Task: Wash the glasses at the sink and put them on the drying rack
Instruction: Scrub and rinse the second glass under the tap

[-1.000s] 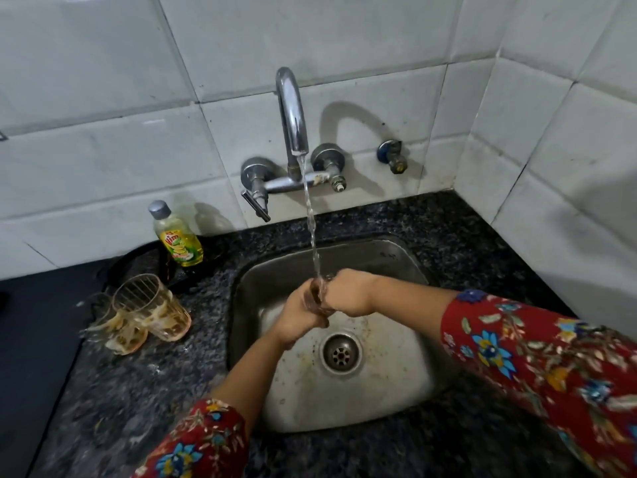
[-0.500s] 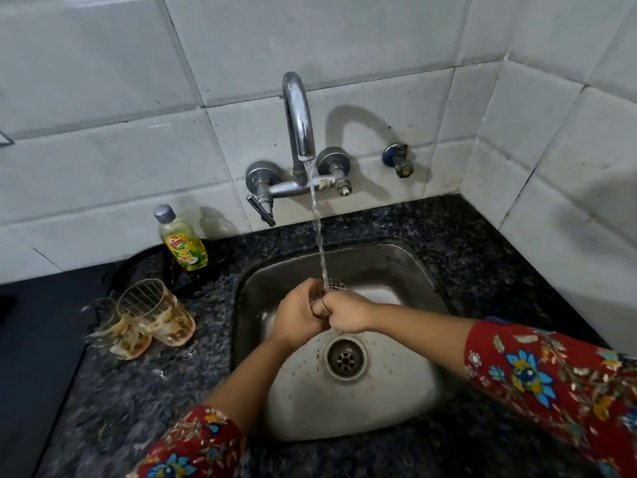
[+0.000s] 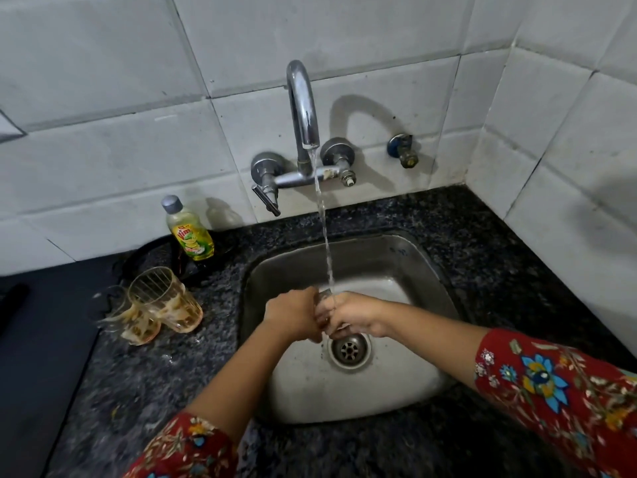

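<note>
granite counter (image 3: pixel 482 236), steel sink (image 3: pixel 362 401). left hand (image 3: pixel 293 315) and right hand (image 3: pixel 356 315) still both grip glass (image 3: pixel 323 305) under running tap (image 3: pixel 303 108); little changed, rinse ongoing, two dirty glasses (image 3: pixel 165 305) wait.

Dim indoor light from front-left; faucet (image 3: pixel 303 108) throws a soft shadow rightward on the tiles (image 3: pixel 103 160). Mild glare on sink (image 3: pixel 431 270) steel. Edges bend, wide-angle. Left desk (image 3: pixel 144 381) edge murky.

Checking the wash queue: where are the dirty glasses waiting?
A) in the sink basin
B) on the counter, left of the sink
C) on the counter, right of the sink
B: the two stained glasses stand on the counter left of the sink, near the soap bottle; only the held glass, gripped by the left hand and right hand, is over the basin.
</note>
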Available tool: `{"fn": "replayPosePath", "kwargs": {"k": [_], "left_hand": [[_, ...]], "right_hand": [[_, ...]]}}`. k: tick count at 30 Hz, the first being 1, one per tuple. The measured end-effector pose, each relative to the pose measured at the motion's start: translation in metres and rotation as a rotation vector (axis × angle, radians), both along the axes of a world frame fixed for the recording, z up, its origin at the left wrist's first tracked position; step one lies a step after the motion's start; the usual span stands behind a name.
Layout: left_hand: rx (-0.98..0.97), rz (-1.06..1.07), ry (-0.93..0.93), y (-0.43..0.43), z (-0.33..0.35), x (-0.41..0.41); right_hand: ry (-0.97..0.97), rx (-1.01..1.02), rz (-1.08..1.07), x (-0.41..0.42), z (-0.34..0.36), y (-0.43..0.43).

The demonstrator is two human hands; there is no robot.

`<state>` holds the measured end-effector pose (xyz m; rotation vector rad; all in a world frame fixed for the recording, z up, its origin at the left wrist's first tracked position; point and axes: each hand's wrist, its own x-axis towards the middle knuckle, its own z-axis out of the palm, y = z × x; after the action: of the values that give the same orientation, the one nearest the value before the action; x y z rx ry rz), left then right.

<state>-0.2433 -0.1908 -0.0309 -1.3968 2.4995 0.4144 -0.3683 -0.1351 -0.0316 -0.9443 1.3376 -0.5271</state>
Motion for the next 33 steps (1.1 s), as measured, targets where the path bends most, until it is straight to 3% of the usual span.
{"fn": "replayPosePath", "kwargs": {"k": [4, 7, 9, 11, 13, 14, 17, 20, 24, 25, 28, 30, 32, 33], "left_hand": [[-0.079, -0.069, -0.45, 0.002, 0.005, 0.005], [-0.097, -0.042, -0.479, 0.001, 0.01, 0.004], [-0.024, 0.022, -0.308, -0.004, 0.011, 0.005], [0.207, 0.159, 0.102, -0.012, 0.006, 0.005], [0.611, 0.304, 0.567, -0.016, 0.002, 0.004], [0.794, 0.333, 0.709, -0.017, 0.0, 0.003], [1.108, 0.352, 0.873, -0.008, 0.004, -0.008], [0.924, 0.476, 1.048, 0.002, 0.0, -0.021], [0.305, 0.509, 0.947, 0.006, -0.007, -0.027], [0.302, 0.457, 0.934, 0.003, -0.006, -0.023], [0.741, 0.185, 0.993, -0.005, 0.006, -0.008], [0.888, 0.113, 1.029, -0.007, 0.011, -0.004], [0.788, 0.182, 1.025, -0.003, 0.009, -0.009], [0.632, 0.256, 0.994, 0.001, 0.007, -0.014]], "right_hand": [[-0.117, 0.223, -0.176, 0.005, -0.015, 0.006], [-0.14, 0.195, -0.241, 0.007, -0.012, 0.009], [-0.049, 0.02, -0.262, 0.007, -0.006, 0.01], [0.143, -0.313, -0.178, 0.0, -0.001, 0.014], [0.563, -0.709, 0.064, -0.017, -0.007, 0.015], [0.776, -0.876, 0.186, -0.028, -0.011, 0.013], [1.021, -1.136, 0.271, -0.048, -0.01, 0.003], [1.008, -1.087, 0.189, -0.04, 0.001, -0.008], [0.905, -0.924, 0.059, -0.023, 0.006, -0.012], [0.894, -0.962, 0.065, -0.023, 0.005, -0.013], [0.822, -1.103, 0.175, -0.027, 0.006, -0.013], [0.762, -1.179, 0.241, -0.034, 0.004, -0.013], [0.747, -1.16, 0.199, -0.033, 0.004, -0.011], [0.739, -1.086, 0.127, -0.029, 0.004, -0.011]]}}
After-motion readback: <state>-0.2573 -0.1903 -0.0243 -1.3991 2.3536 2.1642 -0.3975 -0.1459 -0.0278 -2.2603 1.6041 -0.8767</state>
